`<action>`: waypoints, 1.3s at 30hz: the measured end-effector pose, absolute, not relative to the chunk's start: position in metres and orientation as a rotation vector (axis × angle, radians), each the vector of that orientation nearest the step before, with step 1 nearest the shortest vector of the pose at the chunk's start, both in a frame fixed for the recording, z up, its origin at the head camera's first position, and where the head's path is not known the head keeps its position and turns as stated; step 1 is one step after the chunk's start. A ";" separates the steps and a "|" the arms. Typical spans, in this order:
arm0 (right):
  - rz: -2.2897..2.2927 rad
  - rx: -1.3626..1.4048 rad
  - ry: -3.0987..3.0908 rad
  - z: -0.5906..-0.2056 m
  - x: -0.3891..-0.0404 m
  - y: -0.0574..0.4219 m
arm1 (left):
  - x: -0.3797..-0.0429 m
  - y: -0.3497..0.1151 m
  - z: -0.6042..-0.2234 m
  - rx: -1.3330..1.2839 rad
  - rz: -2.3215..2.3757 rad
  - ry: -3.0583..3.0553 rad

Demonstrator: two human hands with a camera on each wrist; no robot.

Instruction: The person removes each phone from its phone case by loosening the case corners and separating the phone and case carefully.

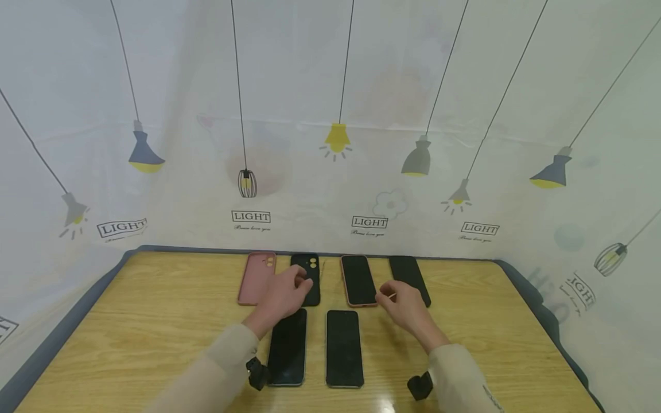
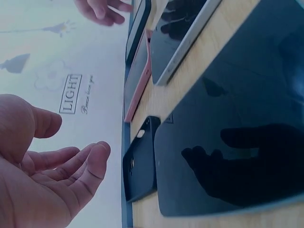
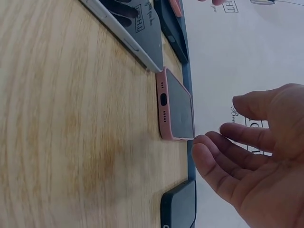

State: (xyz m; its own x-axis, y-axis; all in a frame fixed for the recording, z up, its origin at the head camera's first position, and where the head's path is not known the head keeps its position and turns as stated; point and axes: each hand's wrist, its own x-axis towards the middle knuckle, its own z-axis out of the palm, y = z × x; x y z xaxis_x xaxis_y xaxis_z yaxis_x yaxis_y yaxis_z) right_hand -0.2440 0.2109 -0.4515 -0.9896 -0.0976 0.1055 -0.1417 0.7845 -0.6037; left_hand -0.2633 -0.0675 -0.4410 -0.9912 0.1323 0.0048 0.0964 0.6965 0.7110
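My left hand hovers over a pink phone case and a black phone case, both with camera cutouts. In the left wrist view its thumb and loosely bent fingers stand apart with nothing between them. My right hand is between a phone in a pink case and a dark phone-shaped piece. Its fingers are relaxed and hold nothing in the right wrist view, close to the pink-cased phone. Two bare phones, one left and one right, lie screen up nearer me.
All the pieces lie flat on a wooden table with a dark edge. Behind it hangs a white cloth printed with lamps and the word LIGHT. Each wrist carries a small black camera.
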 end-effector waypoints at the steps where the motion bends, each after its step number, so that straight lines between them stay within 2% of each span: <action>1: 0.983 0.190 -2.910 -0.452 -0.245 0.211 | -0.261 -0.066 -0.441 0.206 1.200 2.851; 10: 0.957 0.155 -2.954 -0.457 -0.256 0.214 | -0.251 -0.055 -0.446 0.267 1.271 2.808; 28: 0.889 -0.083 -3.106 -0.469 -0.278 0.200 | -0.244 -0.039 -0.456 0.428 1.327 2.757; 39: 0.877 -0.195 -3.129 -0.474 -0.284 0.189 | -0.245 -0.027 -0.465 0.436 1.331 2.709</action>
